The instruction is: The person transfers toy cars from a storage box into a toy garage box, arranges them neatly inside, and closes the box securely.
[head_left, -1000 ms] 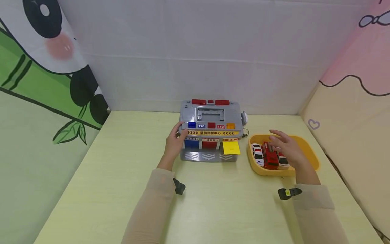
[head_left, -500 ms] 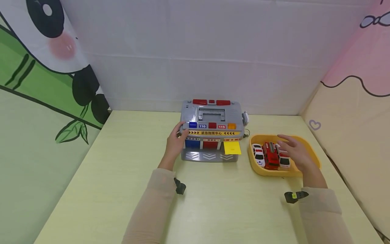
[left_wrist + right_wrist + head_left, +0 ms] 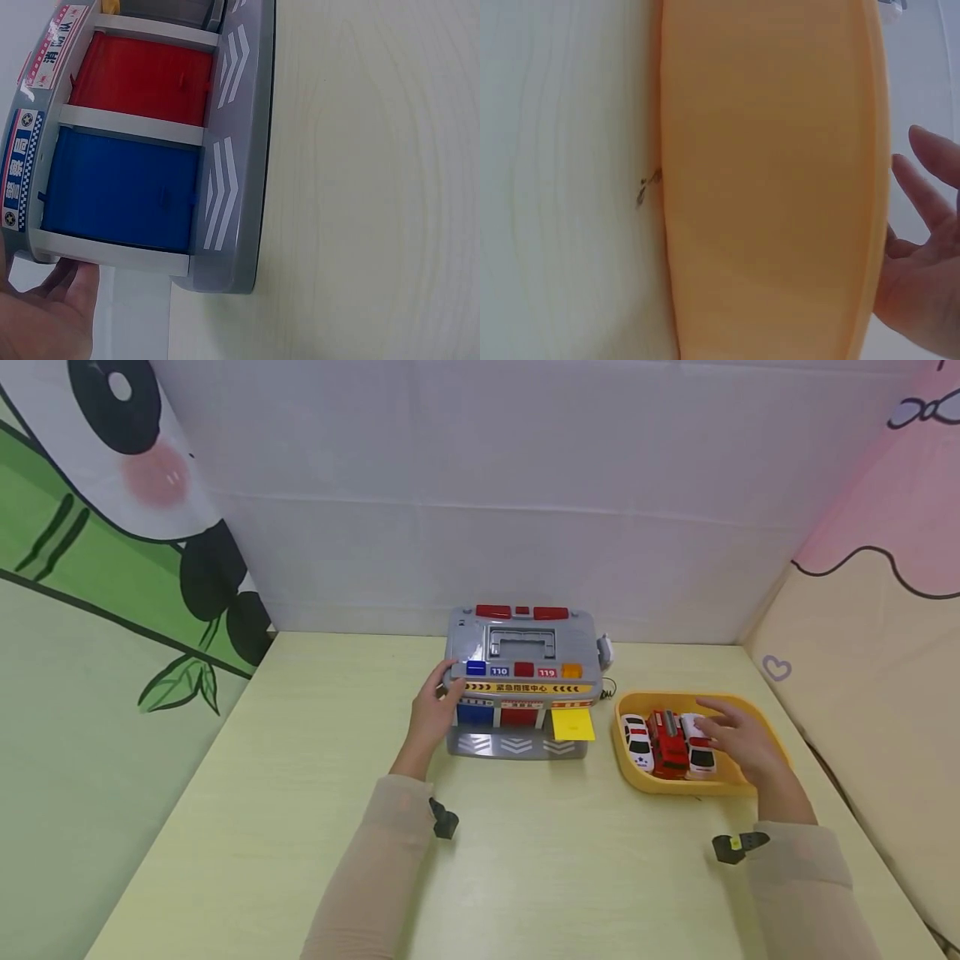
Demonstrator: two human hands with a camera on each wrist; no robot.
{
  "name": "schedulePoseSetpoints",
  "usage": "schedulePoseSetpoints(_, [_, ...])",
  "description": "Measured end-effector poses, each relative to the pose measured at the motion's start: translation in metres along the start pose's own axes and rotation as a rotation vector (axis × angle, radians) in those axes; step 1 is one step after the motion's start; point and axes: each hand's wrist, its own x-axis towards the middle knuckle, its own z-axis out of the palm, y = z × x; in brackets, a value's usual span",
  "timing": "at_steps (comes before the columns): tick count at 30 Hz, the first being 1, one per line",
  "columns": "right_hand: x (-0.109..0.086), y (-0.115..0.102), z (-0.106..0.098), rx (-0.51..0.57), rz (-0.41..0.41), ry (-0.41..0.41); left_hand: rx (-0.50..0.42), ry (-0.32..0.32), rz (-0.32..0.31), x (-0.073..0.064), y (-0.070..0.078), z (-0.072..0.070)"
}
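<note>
A grey toy emergency station (image 3: pixel 517 685) stands at the back of the table, with blue and red garage doors shut and its yellow door (image 3: pixel 572 724) raised outward. My left hand (image 3: pixel 431 718) grips the station's left side between thumb and fingers; in the left wrist view, fingers (image 3: pixel 79 289) lie against that side. Over the yellow tray (image 3: pixel 626 768) hovers my right hand (image 3: pixel 742 743), fingers spread and nothing in them. In the tray lie a white toy car (image 3: pixel 637 743), a red fire truck (image 3: pixel 667 747) and a white-and-red toy car (image 3: pixel 701 760), partly overlapped by my fingertips.
A white handset (image 3: pixel 604 652) with a coiled cord hangs on the station's right side. Behind the table (image 3: pixel 540 852) rises a white cloth wall (image 3: pixel 525 527). A panda-patterned panel is on the left, a pink-and-cream one on the right.
My right hand has drifted right over the tray, uncovering more of the fire truck and the right-hand car. My left hand stays at the station, and the view has shifted slightly.
</note>
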Motion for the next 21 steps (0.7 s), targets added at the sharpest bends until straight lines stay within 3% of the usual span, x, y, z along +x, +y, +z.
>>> schedulePoseSetpoints(12, [0.004, 0.013, -0.008, -0.135, 0.074, -0.017, 0.007, 0.004, -0.009, -0.001, 0.001, 0.0])
schedulePoseSetpoints(21, [0.005, 0.019, -0.013, -0.119, 0.095, -0.073, -0.002, -0.003, -0.001, 0.0, 0.002, 0.0])
